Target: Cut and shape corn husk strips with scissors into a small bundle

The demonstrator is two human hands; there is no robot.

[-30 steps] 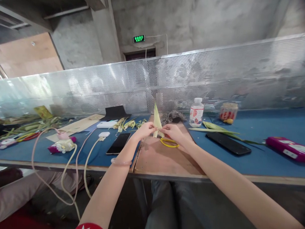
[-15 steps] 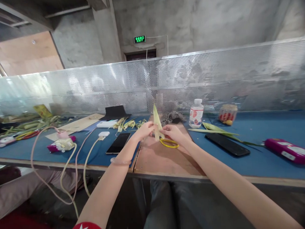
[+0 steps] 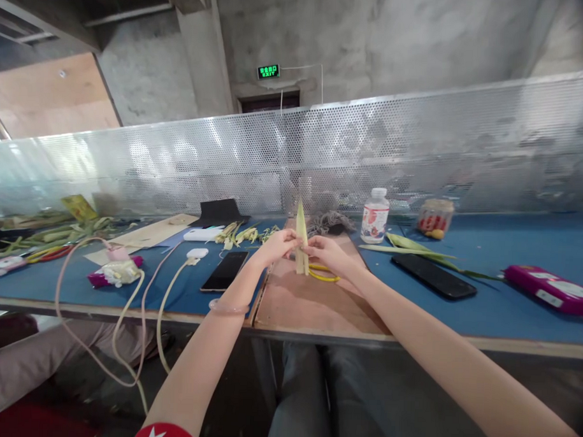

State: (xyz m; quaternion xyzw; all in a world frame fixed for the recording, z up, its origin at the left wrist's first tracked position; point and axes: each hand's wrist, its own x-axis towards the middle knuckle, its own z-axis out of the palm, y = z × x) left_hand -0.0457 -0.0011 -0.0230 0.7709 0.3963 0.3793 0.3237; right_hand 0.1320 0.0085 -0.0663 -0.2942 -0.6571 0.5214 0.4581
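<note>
A pale green corn husk leaf (image 3: 302, 226) stands upright between my two hands, its pointed tip up and its cut end just above a brown board (image 3: 293, 304). My left hand (image 3: 279, 247) pinches the husk from the left side. From the right, my right hand (image 3: 325, 251) grips it with thumb and fingertips. Beneath the right hand shows a yellow loop (image 3: 324, 275), which looks like a scissors handle; its blades are hidden. Behind the hands lies a tangle of grey cord (image 3: 330, 222).
Right of the board are a labelled bottle (image 3: 375, 216), a jar (image 3: 435, 218), more husk leaves (image 3: 417, 244), a black phone (image 3: 433, 276) and a purple device (image 3: 550, 289). To the left lie another phone (image 3: 225, 271), cables (image 3: 167, 297) and husk pieces (image 3: 246, 233). A perforated metal screen (image 3: 202, 158) runs behind.
The husk leaf has turned to stand straighter and looks narrower, its lower end now reaching slightly lower. Both hands remain on it, almost in the same place.
</note>
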